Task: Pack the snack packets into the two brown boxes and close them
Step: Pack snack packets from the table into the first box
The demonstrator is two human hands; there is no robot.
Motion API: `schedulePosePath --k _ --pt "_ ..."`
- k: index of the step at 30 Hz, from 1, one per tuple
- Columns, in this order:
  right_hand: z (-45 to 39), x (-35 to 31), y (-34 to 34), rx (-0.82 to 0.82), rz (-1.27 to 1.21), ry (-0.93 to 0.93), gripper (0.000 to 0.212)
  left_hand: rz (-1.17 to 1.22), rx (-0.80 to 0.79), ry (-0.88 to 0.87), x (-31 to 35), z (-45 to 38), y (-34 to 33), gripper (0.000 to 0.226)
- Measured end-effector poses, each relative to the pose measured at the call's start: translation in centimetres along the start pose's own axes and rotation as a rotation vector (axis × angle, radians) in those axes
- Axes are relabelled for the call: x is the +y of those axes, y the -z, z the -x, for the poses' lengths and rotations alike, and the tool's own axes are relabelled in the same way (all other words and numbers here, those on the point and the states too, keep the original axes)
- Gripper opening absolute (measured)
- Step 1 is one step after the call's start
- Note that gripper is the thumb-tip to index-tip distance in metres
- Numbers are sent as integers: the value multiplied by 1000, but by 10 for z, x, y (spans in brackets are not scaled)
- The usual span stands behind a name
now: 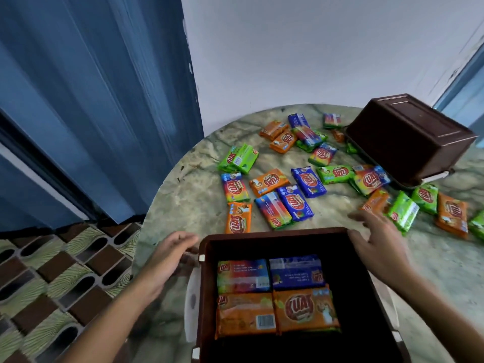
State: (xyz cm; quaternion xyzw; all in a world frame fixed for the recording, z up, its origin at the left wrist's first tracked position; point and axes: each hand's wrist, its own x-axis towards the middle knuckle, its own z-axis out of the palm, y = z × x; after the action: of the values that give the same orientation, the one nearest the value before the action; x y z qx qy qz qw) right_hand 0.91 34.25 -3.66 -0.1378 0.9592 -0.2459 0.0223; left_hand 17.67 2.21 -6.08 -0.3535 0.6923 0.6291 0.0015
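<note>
An open brown box stands at the table's near edge with several snack packets lying flat inside. My left hand hovers beside its left wall, fingers relaxed, holding nothing. My right hand reaches over the box's far right corner with fingers spread, empty. A second brown box lies upside down and tilted at the far right. Several loose packets in orange, blue and green are scattered across the table between the boxes.
The round marble-patterned table ends at left above a tiled floor. A blue curtain hangs at left and a white wall stands behind. White latch handles hang on the near box's sides.
</note>
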Motion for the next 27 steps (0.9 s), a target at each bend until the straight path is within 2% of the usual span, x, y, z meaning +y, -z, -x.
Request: schedulePosePath --k 2,4,9,12,15,18,21,24,27 --pt "-14 -29 3 43 34 85 29 -65 -54 -30 9 -27 1 17" --pt "-31 -58 -4 3 25 136 25 -190 -92 -78 20 -58 -8 17" --pt "-88 -98 -58 -348 116 146 24 -757 -172 -90 35 -117 -55 30" --pt "-109 -106 -92 -551 291 147 37 -1048 -221 -98 38 -136 -78 61" --pt "-117 -111 -113 -611 478 141 49 -1255 -195 -102 42 -143 -95 83" --pt "-124 -116 -127 -610 591 136 65 -1245 -151 -61 43 -148 -105 82" --pt "-132 -109 -137 -580 511 30 73 -1215 -130 -46 41 -152 -105 80" --pt "-133 -99 -136 -540 417 26 59 -1183 -136 -114 46 -144 -97 87" --pt "-130 -99 -119 -469 350 110 53 -1059 -130 -268 67 -130 -78 75"
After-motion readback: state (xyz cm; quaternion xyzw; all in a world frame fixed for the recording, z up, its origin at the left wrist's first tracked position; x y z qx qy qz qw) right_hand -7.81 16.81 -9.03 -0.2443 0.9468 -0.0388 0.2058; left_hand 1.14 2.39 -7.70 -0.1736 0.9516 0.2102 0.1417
